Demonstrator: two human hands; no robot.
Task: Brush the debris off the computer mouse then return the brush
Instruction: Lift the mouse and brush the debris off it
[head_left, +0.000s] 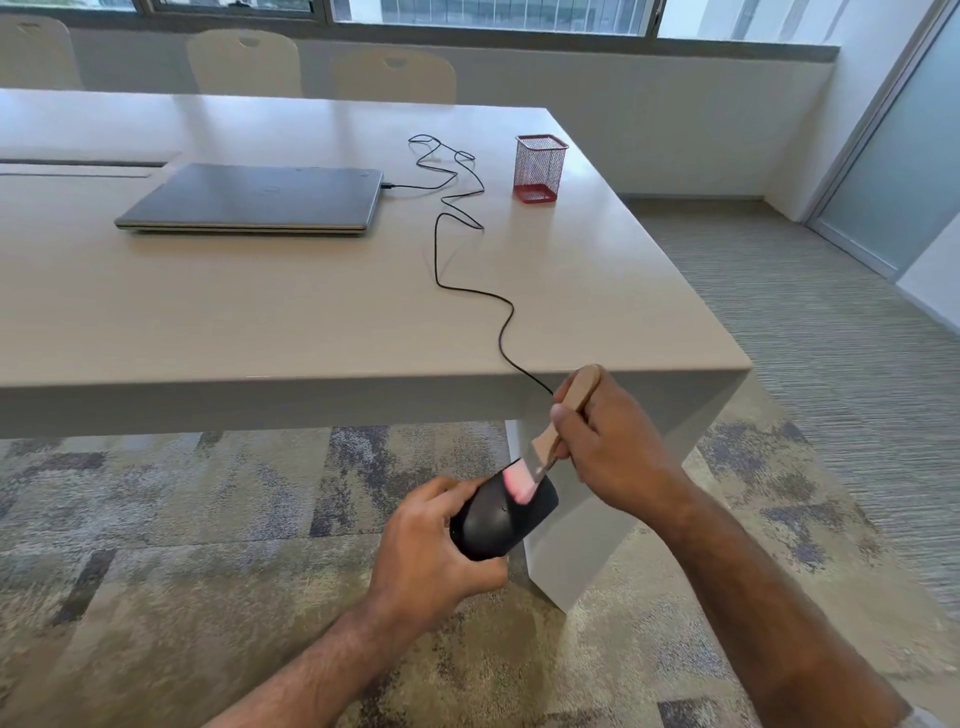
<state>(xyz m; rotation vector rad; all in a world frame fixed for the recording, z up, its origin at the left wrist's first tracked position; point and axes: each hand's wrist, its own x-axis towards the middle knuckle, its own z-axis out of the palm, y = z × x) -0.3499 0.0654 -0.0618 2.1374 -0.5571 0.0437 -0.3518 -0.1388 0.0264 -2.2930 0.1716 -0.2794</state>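
My left hand (426, 551) grips a black computer mouse (501, 519) in the air, below the table's front edge and over the carpet. My right hand (613, 447) holds a small brush with a wooden handle (574, 400). Its pale pink bristles (519, 483) lie against the far end of the mouse. The mouse's black cable (467, 249) runs up over the table edge and across the top to the laptop.
A closed grey laptop (249, 200) lies on the white table (260, 322). A red mesh pen cup (539, 167) stands at the far right of the table. Chairs (244, 60) line the far side. Patterned carpet (208, 519) covers the floor.
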